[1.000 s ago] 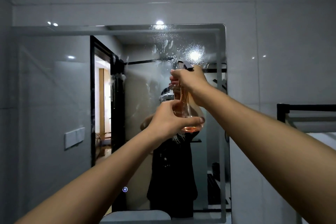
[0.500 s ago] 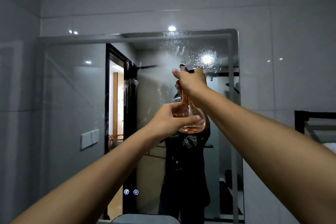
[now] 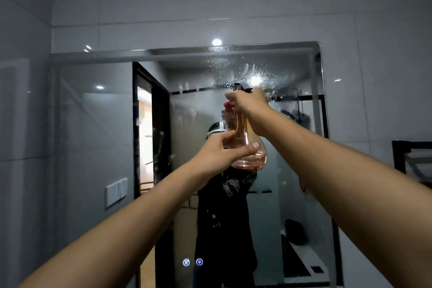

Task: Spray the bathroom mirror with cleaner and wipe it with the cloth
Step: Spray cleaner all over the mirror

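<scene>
- I've got the spray bottle (image 3: 247,147) held up in front of the bathroom mirror (image 3: 301,170), a clear flask shape with a pinkish tint, roughly at the height of the reflected head.
- My right hand (image 3: 249,103) is clenched round the bottle's neck and trigger at the top; only a dark bit of the nozzle pokes out above the knuckles.
- My left hand (image 3: 224,152) cups the wide base from the left, thumb laid across the front of the glass, fingers wrapped behind.
- Spray droplets (image 3: 236,70) speckle the upper mirror, thickest just above the right hand, and some run down in short streaks.
- Edges: the mirror's top edge and rounded right corner sit above and right of the bottle; beyond them is plain grey wall tile (image 3: 374,54).
- Open room: the mirror's left half, and its surface below my arms, show no droplets.
- A dark rack frame (image 3: 402,156) shows at the far right, well apart from my right forearm.
- Against half a second ago: the mist cloud by the nozzle has gone, and the view sits a touch further right.
- No cloth in sight.
</scene>
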{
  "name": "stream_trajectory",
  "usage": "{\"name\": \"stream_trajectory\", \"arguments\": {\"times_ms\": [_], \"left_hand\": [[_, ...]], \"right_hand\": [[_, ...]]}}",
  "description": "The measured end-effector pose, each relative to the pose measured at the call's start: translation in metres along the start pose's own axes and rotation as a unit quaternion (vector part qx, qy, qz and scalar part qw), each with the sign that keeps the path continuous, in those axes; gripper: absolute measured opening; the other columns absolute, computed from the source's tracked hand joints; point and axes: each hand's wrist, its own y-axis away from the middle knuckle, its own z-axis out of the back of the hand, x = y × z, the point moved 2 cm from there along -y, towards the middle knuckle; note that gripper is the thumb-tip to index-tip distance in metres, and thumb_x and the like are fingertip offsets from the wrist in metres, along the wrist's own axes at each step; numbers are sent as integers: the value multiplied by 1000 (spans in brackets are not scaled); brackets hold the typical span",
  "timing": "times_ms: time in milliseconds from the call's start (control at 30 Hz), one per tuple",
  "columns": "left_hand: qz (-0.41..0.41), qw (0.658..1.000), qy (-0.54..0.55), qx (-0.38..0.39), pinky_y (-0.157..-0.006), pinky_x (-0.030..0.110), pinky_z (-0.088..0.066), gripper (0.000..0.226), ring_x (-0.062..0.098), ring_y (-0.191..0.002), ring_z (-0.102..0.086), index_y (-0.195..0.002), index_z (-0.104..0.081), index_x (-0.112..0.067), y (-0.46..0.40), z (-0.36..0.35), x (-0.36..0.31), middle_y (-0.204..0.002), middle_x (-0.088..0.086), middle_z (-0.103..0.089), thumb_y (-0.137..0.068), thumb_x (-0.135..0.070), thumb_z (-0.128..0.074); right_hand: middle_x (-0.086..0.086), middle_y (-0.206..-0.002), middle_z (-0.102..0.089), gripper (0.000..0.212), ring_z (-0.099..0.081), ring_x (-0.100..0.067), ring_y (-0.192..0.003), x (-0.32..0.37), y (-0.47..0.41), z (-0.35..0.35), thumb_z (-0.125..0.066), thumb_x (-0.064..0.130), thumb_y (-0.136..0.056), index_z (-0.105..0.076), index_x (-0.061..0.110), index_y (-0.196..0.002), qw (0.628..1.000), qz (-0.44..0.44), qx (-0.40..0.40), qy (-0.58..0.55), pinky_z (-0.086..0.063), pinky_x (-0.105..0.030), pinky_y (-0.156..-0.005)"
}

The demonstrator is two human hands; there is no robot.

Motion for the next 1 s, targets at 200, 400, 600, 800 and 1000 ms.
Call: {"name": "stream_trajectory", "arguments": {"times_ms": [200, 400, 600, 800, 1000], "left_hand": [[-3, 999, 36, 16, -69, 7, -48, 30, 7, -95, -70, -115, -68, -11, 7, 38, 8, -107, 1, -74, -88, -23, -69], [-8, 999, 39, 21, -86, 17, -50, 30, 10, -99, -69, -114, -68, -12, 14, 72, 21, -107, 2, -74, -88, -25, -69], [-8, 999, 48, 10, -88, 22, -52, 27, 16, -99, -69, -111, -69, -10, 19, 94, 30, -105, 4, -74, -87, -22, -70], [-6, 999, 51, 3, -73, 11, -50, 25, 8, -92, -70, -112, -69, -14, 29, 111, 34, -103, 0, -75, -88, -22, -69], [-9, 999, 46, -20, -81, 15, -50, 24, 10, -96, -70, -110, -70, -14, 39, 133, 45, -102, -1, -75, -88, -21, -68]], "right_hand": [[-20, -74, -67, 26, -62, -32, -64, 8, 1, -41, -64, 22, -75, -58, 0, -88, 1000, 2, 12, -22, -51, -42, -62], [-12, -63, -60, 22, -59, -27, -60, 6, 0, -74, -65, 24, -85, -56, 9, -73, 999, 25, -23, -6, -51, -40, -63], [-11, -66, -63, 22, -65, -31, -64, 3, 1, -97, -67, 25, -83, -58, 6, -77, 999, 25, -21, -2, -56, -47, -74], [-19, -79, -61, 16, -62, -32, -74, 5, 9, -115, -61, 8, -90, -57, 2, -75, 999, 32, 2, -21, -56, -50, -79], [-15, -77, -69, 11, -71, -39, -86, 3, 11, -144, -60, 13, -87, -60, 2, -84, 999, 35, 15, -1, -57, -55, -81]]}}
